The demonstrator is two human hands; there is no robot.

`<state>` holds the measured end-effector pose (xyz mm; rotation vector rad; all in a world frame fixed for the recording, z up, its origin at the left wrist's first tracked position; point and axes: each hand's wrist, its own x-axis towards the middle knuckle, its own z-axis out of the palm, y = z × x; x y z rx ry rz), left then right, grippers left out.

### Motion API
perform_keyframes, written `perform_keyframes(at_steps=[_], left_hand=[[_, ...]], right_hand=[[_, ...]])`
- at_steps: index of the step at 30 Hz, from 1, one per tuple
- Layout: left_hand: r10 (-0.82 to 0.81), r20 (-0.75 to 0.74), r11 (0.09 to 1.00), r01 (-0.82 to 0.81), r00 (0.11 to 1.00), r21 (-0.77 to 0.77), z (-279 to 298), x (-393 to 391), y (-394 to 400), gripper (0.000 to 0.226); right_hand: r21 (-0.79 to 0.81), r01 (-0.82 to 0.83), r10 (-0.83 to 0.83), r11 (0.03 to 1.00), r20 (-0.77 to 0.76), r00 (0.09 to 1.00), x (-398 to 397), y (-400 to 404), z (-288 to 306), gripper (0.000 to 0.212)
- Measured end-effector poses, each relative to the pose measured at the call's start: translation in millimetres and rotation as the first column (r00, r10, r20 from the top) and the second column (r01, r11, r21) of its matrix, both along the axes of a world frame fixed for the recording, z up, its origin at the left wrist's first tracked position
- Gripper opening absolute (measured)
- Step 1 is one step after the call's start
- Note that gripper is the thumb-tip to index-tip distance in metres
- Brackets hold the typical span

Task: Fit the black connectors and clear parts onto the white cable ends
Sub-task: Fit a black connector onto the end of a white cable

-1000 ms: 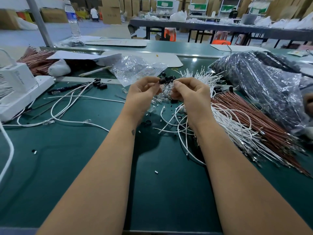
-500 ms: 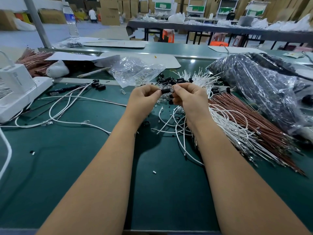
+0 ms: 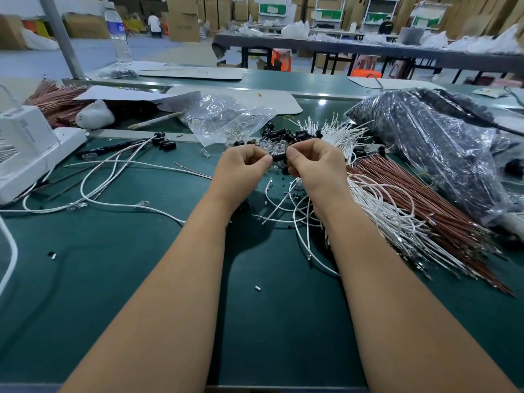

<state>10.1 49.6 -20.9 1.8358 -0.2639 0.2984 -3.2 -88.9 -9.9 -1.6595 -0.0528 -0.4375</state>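
Above the green mat, my left hand (image 3: 241,165) and my right hand (image 3: 314,163) meet fingertip to fingertip, both pinching one small black connector (image 3: 279,157). White cables (image 3: 286,205) trail down from under my right hand. Just behind my hands lies a heap of loose black connectors (image 3: 286,135) mixed with clear parts (image 3: 268,145). A fan of bare white cable ends (image 3: 334,131) spreads to the right of that heap. Finished white cables (image 3: 113,171) with black connectors (image 3: 163,140) on them lie at the left.
A clear bag of clear parts (image 3: 224,117) lies behind the heap. Brown wire bundles (image 3: 419,205) and a big black-filled plastic bag (image 3: 431,146) fill the right. A white device (image 3: 25,148) stands at the left edge. A water bottle (image 3: 117,35) stands far back.
Both hands came down and slightly toward me from above the heap. The connector between my fingertips stays pinched throughout.
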Motion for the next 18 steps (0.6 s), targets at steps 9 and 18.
perform_keyframes(at_steps=[9, 18], left_hand=[[-0.035, 0.014, 0.999, 0.035, 0.999, -0.006, -0.8, 0.7, 4.3, 0.019], [-0.019, -0.023, 0.996, 0.017, 1.0, -0.085, 1.5, 4.7, 6.7, 0.022]], right_hand=[[0.061, -0.117, 0.121, 0.991, -0.056, 0.991, 2.6, -2.3, -9.0, 0.014], [0.08, -0.193, 0.198, 0.978, -0.063, 0.978, 3.6, -1.8, -9.8, 0.017]])
